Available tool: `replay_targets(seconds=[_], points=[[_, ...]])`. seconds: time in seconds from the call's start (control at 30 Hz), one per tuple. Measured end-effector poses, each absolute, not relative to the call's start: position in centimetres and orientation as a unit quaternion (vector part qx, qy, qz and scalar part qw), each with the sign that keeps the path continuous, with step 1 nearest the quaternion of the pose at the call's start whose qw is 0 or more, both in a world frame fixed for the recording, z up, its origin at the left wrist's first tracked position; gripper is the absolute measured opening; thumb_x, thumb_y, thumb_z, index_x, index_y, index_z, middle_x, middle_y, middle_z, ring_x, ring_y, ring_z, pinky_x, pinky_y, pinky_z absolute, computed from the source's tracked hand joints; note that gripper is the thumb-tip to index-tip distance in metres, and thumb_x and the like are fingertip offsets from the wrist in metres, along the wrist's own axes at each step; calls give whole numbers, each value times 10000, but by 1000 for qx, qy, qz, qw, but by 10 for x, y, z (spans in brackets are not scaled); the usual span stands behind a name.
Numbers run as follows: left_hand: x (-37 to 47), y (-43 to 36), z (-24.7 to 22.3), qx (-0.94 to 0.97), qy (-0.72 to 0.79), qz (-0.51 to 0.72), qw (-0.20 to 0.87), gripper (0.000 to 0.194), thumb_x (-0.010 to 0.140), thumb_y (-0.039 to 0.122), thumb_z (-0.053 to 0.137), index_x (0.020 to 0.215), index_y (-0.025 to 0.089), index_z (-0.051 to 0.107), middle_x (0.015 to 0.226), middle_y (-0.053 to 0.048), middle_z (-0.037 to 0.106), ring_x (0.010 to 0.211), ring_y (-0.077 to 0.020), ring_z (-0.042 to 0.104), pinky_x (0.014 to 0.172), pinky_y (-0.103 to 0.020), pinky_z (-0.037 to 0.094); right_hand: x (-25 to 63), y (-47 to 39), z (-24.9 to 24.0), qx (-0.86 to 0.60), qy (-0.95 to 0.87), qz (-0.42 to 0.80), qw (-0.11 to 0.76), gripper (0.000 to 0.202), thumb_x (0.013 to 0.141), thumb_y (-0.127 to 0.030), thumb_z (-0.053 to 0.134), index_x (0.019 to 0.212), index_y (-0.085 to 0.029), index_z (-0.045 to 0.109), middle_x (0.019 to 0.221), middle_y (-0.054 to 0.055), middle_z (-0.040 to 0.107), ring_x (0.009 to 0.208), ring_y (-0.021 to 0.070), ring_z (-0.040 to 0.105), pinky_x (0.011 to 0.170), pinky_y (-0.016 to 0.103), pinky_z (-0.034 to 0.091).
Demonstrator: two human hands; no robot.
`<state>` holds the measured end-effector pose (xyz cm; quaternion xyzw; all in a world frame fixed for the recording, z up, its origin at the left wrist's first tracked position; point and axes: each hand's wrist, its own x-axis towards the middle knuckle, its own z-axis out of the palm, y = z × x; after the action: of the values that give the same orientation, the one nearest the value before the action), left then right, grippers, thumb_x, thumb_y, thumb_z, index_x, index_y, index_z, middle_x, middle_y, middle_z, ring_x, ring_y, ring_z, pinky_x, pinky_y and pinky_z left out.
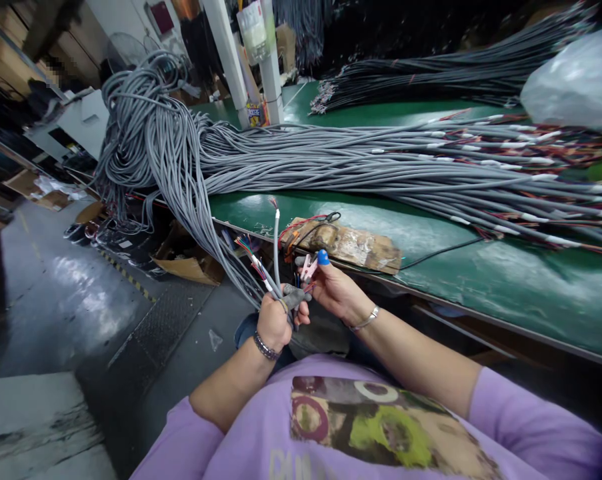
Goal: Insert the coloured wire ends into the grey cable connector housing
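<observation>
- Head view, only one: left hand (273,323) fisted tight around a handful of grey cables (261,283), stripped ends sticking up toward 12 o'clock, coloured inner wires (248,252) fanned toward 11.
- Right hand (333,288) sits just beside it at 3 o'clock, fingers pinched on a small pink piece (308,267); can't tell what it is. Blue finger cot (323,257) on one fingertip.
- The held cables run up toward 11 o'clock into the big grey cable bundle (331,157), which drapes over the corner of the green bench (481,273) and hangs floorward at 10.
- Cardboard pad (351,245) on the bench edge at 1 o'clock of the hands, thin red and black leads (305,223) lying on it.
- Black cable bundle (431,67) far back at 1 o'clock; clear plastic bag (575,80) at 2.
- Risk: weight of the hanging loop could drag cables through the fist, so the ends go uneven.
- Risk: fanned conductors are thin; they could snag on neighbouring ends and bend or break.
- Risk: the pink piece is held by a fingertip pinch only; a slip drops it to the floor under the bench.
</observation>
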<state>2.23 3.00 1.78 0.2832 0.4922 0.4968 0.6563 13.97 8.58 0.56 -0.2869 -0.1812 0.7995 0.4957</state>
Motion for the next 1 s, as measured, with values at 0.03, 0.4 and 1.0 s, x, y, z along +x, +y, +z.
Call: replay_targets(seconds=[0.03, 0.4, 1.0], points=[[22, 30, 17, 281, 491, 498, 657, 298, 565, 374, 722, 658, 152, 548, 472, 13, 574, 353, -84, 489, 354, -186, 296, 140, 85, 5, -287, -179, 802, 493, 376, 759, -543, 631, 749, -169, 668, 652, 26, 643, 563, 124, 533, 538, 247, 440], [25, 11, 20, 296, 507, 538, 605, 306, 610, 403, 704, 631, 161, 517, 492, 5, 580, 375, -93, 511, 374, -194, 286, 151, 79, 0, -275, -202, 825, 450, 350, 815, -520, 568, 830, -180, 652, 727, 25, 642, 588, 112, 548, 556, 233, 470], [37, 22, 18, 297, 513, 561, 578, 327, 663, 433, 703, 634, 153, 538, 498, 16, 582, 386, -78, 518, 388, -185, 292, 143, 80, 9, -288, -152, 809, 490, 266, 761, -435, 683, 735, -171, 674, 631, 0, 636, 556, 93, 526, 526, 203, 473]])
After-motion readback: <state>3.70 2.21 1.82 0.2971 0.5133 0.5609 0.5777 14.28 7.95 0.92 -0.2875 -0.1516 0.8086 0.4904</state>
